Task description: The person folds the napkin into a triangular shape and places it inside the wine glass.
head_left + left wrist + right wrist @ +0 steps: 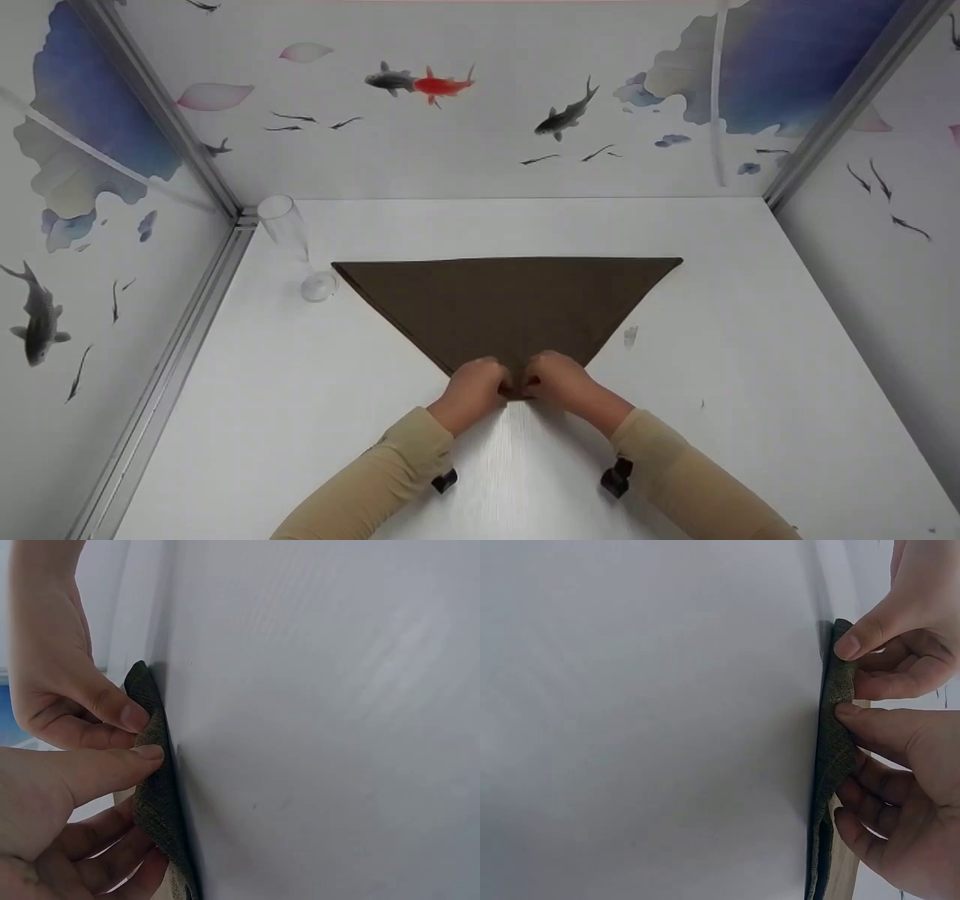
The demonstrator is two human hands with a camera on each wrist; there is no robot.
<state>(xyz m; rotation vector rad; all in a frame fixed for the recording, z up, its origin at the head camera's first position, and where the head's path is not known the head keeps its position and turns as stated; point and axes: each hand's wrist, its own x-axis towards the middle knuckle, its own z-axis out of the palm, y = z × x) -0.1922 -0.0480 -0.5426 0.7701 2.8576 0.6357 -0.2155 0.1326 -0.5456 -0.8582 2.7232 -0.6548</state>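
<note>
Pinches the turned-up six-o'clock edge of the brown cloth [506, 307], mid-way across the bench [285, 397], with left hand [476, 382] and right hand [559, 379] close together, seemingly to hold that fold even, wide side flat towards twelve, near the glass [287, 232] at ten.

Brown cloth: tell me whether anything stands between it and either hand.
Nothing visible does: the left hand and right hand both pinch the brown cloth at its near edge. The glass is by the cloth's far left corner, away from both hands.
</note>
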